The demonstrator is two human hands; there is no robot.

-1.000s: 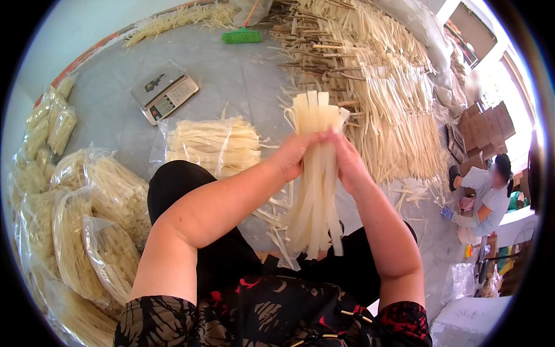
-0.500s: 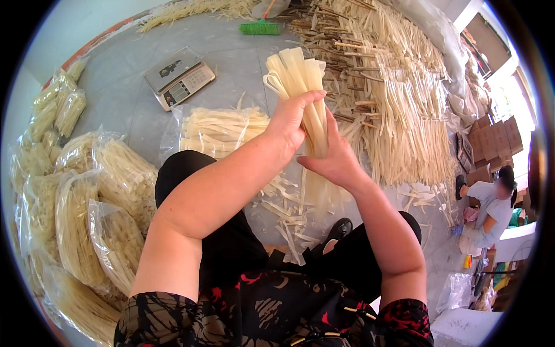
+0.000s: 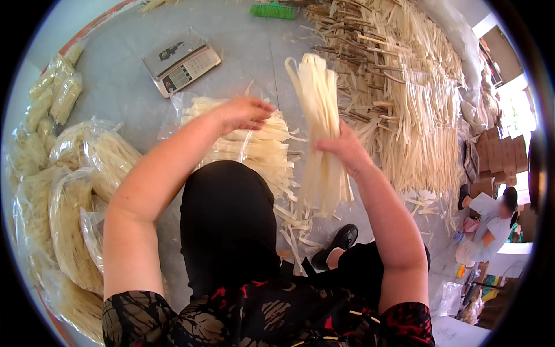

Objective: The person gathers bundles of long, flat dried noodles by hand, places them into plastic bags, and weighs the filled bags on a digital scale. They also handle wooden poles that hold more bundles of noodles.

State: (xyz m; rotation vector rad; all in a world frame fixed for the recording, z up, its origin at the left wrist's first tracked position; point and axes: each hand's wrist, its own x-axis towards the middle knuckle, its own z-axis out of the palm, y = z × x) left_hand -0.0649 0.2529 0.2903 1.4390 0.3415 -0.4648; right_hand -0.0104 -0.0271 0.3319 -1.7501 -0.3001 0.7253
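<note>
From where I stand: long bundle of flat, cream-coloured, ribbon-like strips [image 3: 318, 110] in the person's right hand [image 3: 341, 147], grip closed around its middle, thumb across the front. Bundle is up off the grey floor [image 3: 243, 52], out in front of the person, between a clear plastic bag of cream strips [image 3: 263, 151] on the left and rows of cream strips hanging over brown wooden sticks [image 3: 416, 127] on the right. Strips smooth, pale, a bit translucent toward the lower end; far end bends over in rounded folds, one strip bowing out on the left side; near end loose, uneven tips, fanning slightly, a little blurred. Left hand [image 3: 245, 114]: grip empty, fingers loosely extended over the clear plastic bag; can't tell if they touch it. Loose cream strip scraps [image 3: 298, 222] on the floor below the bundle. Silver-and-dark flat weighing scale [image 3: 184, 63] beyond the bag, green-bristled broom head [image 3: 272, 10] farther off. Filled clear plastic bags [image 3: 69, 225] heaped at far left.
</note>
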